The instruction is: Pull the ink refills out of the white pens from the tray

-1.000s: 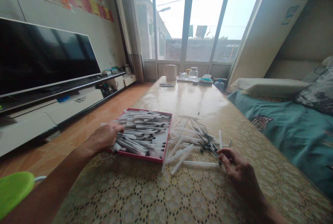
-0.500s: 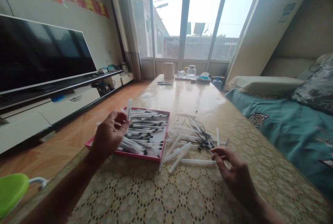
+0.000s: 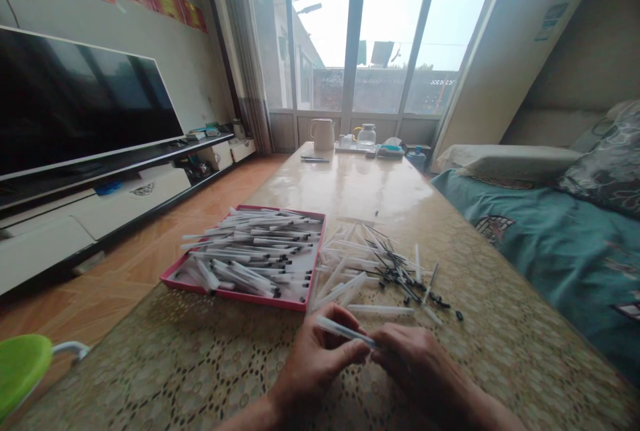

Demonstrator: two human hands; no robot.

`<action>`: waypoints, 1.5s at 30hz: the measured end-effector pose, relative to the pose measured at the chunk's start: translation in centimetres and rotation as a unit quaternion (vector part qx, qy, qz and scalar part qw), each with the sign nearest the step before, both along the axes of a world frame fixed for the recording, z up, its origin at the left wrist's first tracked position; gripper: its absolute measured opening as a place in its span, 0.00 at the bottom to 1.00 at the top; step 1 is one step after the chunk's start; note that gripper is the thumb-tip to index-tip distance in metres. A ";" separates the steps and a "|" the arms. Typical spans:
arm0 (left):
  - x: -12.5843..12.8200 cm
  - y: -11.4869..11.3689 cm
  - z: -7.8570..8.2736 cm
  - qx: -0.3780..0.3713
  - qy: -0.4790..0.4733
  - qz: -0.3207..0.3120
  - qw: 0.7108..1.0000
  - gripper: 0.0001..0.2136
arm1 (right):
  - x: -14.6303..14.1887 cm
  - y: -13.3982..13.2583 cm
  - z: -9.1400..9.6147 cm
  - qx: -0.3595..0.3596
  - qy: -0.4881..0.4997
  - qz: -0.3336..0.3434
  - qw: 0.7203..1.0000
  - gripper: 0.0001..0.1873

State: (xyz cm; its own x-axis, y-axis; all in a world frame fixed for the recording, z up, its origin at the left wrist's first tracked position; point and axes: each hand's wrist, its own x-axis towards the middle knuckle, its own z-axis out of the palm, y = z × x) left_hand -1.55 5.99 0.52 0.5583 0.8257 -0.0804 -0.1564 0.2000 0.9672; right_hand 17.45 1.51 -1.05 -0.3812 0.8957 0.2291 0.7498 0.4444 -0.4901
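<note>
My left hand (image 3: 320,354) is closed around a translucent white pen barrel (image 3: 334,327), which slants down to the right above the near part of the table. My right hand (image 3: 407,354) meets the barrel's right end with its fingers pinched together. A darker streak shows inside the barrel near that end; what the right fingertips hold is hidden. Ahead of the hands lie loose white pen barrels (image 3: 345,287) and a heap of thin black-tipped refills (image 3: 393,261). Small black plugs (image 3: 440,301) are scattered to their right. On the left, a pink-rimmed tray (image 3: 295,305) carries many pens with black ends.
The long patterned table (image 3: 240,371) runs toward the window. At its far end stand a beige jug (image 3: 323,135), a glass pot (image 3: 367,136) and a tissue pack (image 3: 391,149). A green stool (image 3: 23,374) is at lower left, and a teal-covered seat (image 3: 530,244) is on the right.
My left hand has come right, from above the tray to the near middle, with the barrel lowered. My right hand has left the black pieces and moved left to the barrel's end.
</note>
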 end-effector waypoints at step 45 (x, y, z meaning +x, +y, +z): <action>-1.0 0.9 0.8 0.289 0.287 -0.093 0.909 0.22 | -1.4 -0.1 1.0 0.217 -0.221 0.023 0.951 0.12</action>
